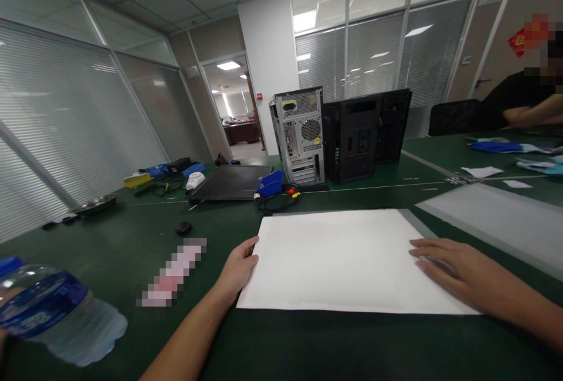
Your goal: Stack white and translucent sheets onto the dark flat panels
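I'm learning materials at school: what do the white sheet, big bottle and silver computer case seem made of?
White sheet: smooth and matte, without shine; maybe paper or plastic, can't tell. Bottle: probably glossy plastic, see-through with highlights. Computer case: likely dull grey metal, with punched vent holes.

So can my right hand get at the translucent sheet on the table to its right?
Probably yes: the translucent sheet lies just beyond the right hand, with apparently only green tabletop between them. The hand rests at the edge of the white sheet, which it may need to leave.
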Available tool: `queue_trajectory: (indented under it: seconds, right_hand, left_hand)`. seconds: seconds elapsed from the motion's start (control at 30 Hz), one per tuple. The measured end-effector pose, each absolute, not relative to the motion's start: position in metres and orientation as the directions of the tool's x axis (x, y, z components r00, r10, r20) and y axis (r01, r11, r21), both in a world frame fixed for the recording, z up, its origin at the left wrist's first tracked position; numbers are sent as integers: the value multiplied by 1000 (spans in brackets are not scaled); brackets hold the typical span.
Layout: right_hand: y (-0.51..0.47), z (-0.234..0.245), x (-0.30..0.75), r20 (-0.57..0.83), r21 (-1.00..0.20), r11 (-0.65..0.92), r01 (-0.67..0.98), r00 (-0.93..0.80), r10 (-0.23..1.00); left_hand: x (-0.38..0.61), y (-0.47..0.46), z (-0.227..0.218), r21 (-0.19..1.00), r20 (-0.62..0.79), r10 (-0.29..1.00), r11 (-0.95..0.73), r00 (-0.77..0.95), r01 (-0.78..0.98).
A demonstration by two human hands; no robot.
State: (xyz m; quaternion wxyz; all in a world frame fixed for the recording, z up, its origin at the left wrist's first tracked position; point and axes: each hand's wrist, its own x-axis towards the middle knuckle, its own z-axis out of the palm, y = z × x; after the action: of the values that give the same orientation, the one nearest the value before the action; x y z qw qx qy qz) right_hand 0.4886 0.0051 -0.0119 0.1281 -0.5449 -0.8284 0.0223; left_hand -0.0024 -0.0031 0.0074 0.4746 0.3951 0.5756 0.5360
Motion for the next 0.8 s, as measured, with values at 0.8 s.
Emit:
queue_trajectory:
  seconds: [0.8]
  right_hand:
    - [5,-21,488,213,-129,485,865,-454,865]
  left_hand:
    - [-2,-5,9,975,-195,949,161,-247,-154]
